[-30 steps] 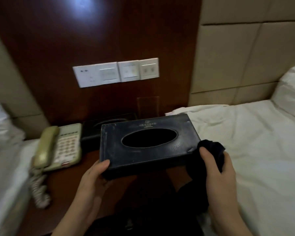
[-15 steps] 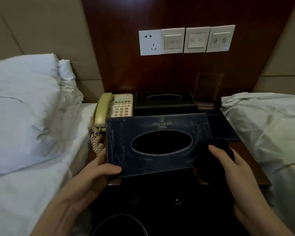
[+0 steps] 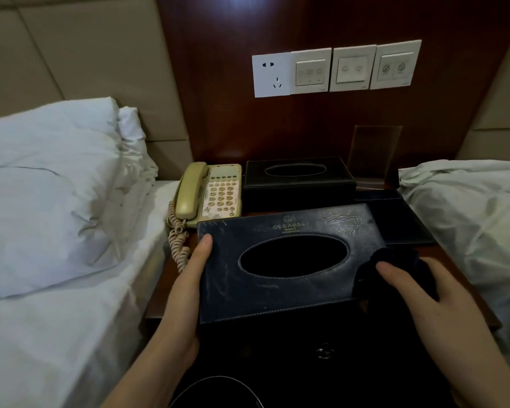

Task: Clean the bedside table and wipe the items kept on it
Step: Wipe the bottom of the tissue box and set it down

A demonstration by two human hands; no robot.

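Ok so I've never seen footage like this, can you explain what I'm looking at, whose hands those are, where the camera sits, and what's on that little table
There is no machine here. The camera is worn on a person's head and looks down at their own two hands, between two beds. The left hand grips the end of a dark blue tissue box. The right hand presses a dark cloth against the box's other end. On the bedside table behind it are a beige telephone, a black tissue box, a clear stand and a dark tray. Switches and a socket sit on the wall above.
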